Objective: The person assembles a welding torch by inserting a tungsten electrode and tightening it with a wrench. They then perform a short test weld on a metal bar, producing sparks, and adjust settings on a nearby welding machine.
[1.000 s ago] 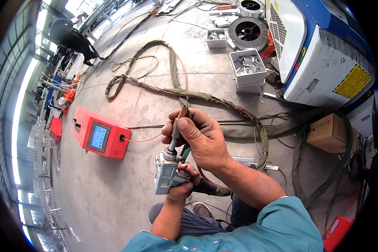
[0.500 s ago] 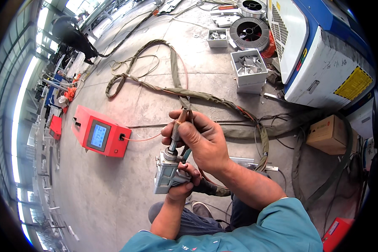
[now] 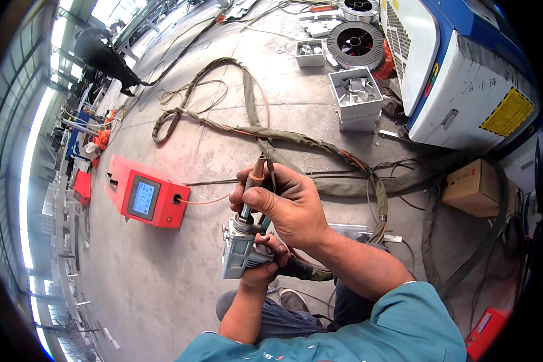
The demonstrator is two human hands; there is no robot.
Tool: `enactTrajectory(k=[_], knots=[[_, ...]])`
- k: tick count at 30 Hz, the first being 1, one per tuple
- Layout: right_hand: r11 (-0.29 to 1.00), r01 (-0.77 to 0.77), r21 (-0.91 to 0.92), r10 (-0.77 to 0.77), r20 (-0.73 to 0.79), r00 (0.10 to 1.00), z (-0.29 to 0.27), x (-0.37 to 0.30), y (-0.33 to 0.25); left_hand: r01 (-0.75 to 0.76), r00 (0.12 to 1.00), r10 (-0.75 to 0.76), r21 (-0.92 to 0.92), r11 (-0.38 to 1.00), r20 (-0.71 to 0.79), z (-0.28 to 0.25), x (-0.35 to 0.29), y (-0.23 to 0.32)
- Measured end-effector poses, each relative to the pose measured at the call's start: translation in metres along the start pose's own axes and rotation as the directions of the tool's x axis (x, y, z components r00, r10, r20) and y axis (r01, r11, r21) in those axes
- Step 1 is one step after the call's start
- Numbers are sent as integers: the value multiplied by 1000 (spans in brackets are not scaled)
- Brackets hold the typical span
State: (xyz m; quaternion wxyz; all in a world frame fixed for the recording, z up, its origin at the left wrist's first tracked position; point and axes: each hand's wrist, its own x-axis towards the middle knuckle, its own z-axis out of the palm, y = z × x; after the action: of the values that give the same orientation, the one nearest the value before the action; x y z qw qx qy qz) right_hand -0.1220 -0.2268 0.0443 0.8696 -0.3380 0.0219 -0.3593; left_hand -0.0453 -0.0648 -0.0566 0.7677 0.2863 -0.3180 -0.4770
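Note:
A silver-grey welding gun (image 3: 239, 246) points up and away from me, its box-shaped body tilted. My left hand (image 3: 263, 265) is wrapped round the lower part of that body, its fingers partly hidden behind it. Higher up, my right hand (image 3: 286, 202) closes its thumb and fingers on the metal nozzle tube just below the copper tip (image 3: 258, 167). A dark thin piece runs beside the tip and passes behind my right fingers. From the gun's rear a dark sheathed cable (image 3: 304, 270) leads off to the right, under my right forearm.
A red control box (image 3: 148, 193) with a lit screen sits on the floor at left. Sheathed hoses (image 3: 289, 134) loop across the floor ahead. Bins of metal pieces (image 3: 356, 96), wire spools (image 3: 356, 45), a large white-and-blue machine (image 3: 464, 96) and a cardboard box (image 3: 476, 188) stand at right. Another person (image 3: 105, 57) is far left.
My right thumb and fingers have shifted slightly down the nozzle tube, so more of the copper tip shows. The left hand keeps its hold on the gun. The view has moved a little.

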Motion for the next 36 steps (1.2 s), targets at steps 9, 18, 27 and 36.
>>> enactTrajectory(k=[9,18,27,36], knots=[[1000,-4,29,4,-22,1000,1,-1,-6,5,999,-7,59,998,33,4,3,1],[999,4,46,-4,5,1000,2,0,-6,0,1000,-2,88,996,22,3,1,1],[1000,14,15,-14,20,1000,1,-3,0,41,999,-39,98,994,-15,4,-4,3],[1000,25,3,-25,48,999,0,-2,0,19,1000,-21,109,994,22,5,-2,5]])
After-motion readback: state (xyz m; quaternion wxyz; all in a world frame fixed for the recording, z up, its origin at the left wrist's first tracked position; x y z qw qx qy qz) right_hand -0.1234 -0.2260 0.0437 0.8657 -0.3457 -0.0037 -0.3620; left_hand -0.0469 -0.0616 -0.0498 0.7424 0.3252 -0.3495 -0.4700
